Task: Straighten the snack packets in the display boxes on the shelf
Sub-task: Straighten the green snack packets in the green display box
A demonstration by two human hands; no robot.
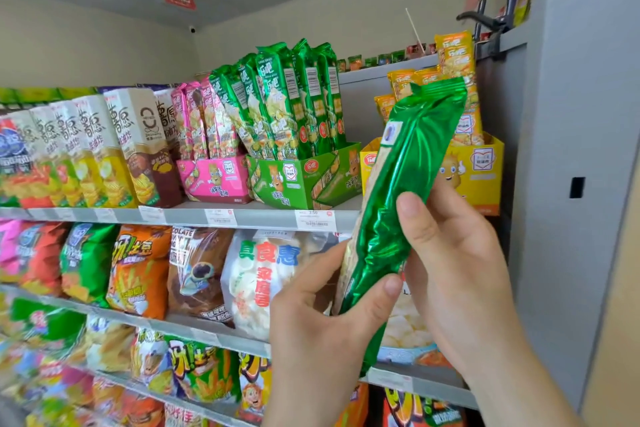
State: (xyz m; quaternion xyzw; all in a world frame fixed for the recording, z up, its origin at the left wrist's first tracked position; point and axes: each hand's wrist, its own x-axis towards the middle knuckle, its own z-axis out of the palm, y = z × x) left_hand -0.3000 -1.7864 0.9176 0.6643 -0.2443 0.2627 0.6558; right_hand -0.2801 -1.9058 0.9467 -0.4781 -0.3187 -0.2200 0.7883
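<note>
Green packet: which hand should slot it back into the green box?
Left, probably. The left hand grips the green packet's lower end on the side nearer the green box, up and to the left. The right hand holds its far side, before the yellow box.

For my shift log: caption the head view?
Both hands, left hand and right hand, hold a green packet before the green box.
</note>
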